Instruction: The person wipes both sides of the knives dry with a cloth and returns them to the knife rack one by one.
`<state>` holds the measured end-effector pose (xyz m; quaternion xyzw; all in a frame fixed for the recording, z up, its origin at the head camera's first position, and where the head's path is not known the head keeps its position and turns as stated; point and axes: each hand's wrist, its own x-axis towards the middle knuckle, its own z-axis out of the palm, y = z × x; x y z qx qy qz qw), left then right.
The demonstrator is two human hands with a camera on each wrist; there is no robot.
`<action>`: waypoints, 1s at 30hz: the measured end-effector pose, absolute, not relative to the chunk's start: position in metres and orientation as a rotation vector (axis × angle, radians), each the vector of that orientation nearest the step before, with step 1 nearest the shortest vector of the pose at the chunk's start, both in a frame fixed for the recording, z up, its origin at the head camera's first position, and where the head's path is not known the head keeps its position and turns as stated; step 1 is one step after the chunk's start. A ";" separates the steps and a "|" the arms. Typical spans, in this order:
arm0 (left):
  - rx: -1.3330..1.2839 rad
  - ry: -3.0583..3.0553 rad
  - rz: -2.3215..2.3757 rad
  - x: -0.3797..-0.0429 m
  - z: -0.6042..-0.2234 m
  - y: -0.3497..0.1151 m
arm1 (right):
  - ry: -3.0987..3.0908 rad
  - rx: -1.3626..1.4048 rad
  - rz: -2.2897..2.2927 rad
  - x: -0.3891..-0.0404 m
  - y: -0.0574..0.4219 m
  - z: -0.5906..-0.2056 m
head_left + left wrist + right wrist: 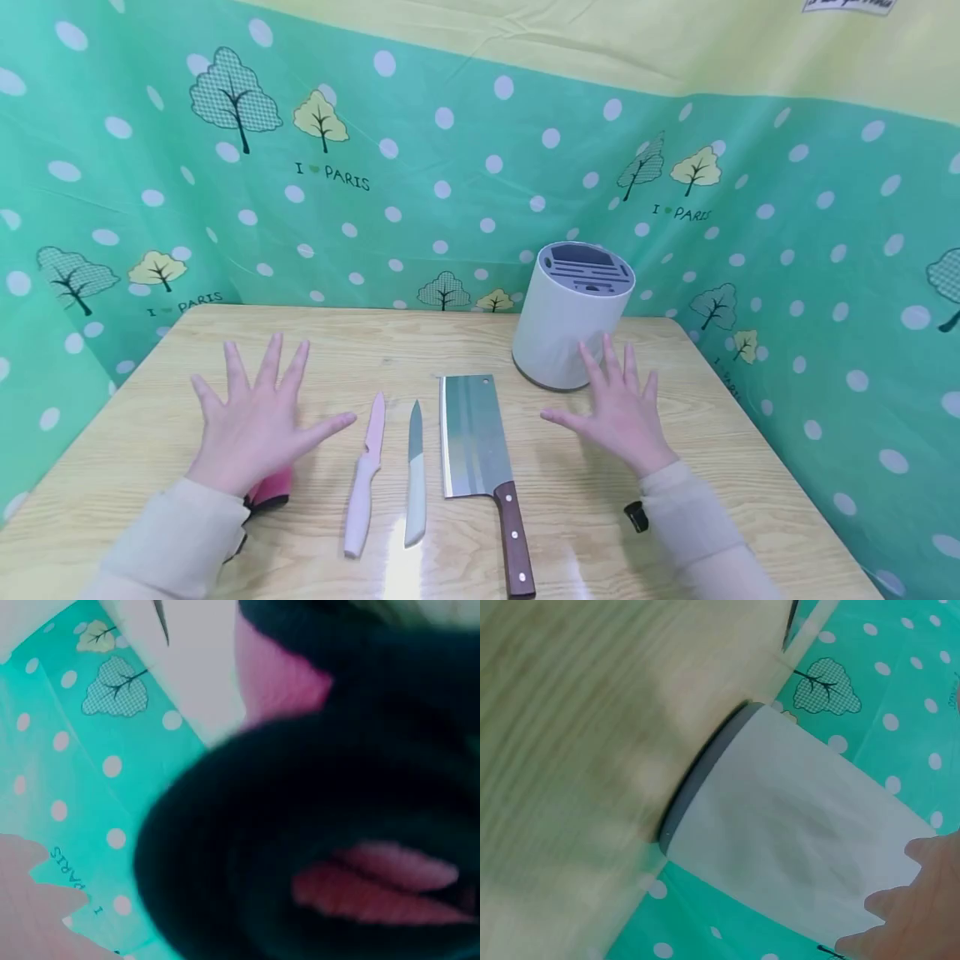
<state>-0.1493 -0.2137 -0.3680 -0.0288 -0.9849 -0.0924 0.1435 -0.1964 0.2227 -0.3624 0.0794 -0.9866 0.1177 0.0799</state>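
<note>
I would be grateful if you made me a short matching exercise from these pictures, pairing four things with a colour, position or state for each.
Column one
1. Cleaver
2. Knife holder
3. Left hand
4. Cloth backdrop

Column two
A. White, standing up, with a slotted top
B. Mostly green, with pale dots
C. Brown-handled, lying flat
D. Spread wide, holding nothing

Right pairs: 1-C, 2-A, 3-D, 4-B
</note>
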 end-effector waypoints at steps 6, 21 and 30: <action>-0.078 -2.849 -0.268 -0.149 -0.358 -0.217 | -2.912 0.261 0.340 -0.198 0.221 -0.356; -0.061 -2.864 -0.298 -0.148 -0.344 -0.223 | -2.882 0.288 0.369 -0.193 0.213 -0.341; 0.003 -2.925 -0.395 -0.149 -0.356 -0.237 | -2.856 0.354 0.401 -0.187 0.206 -0.349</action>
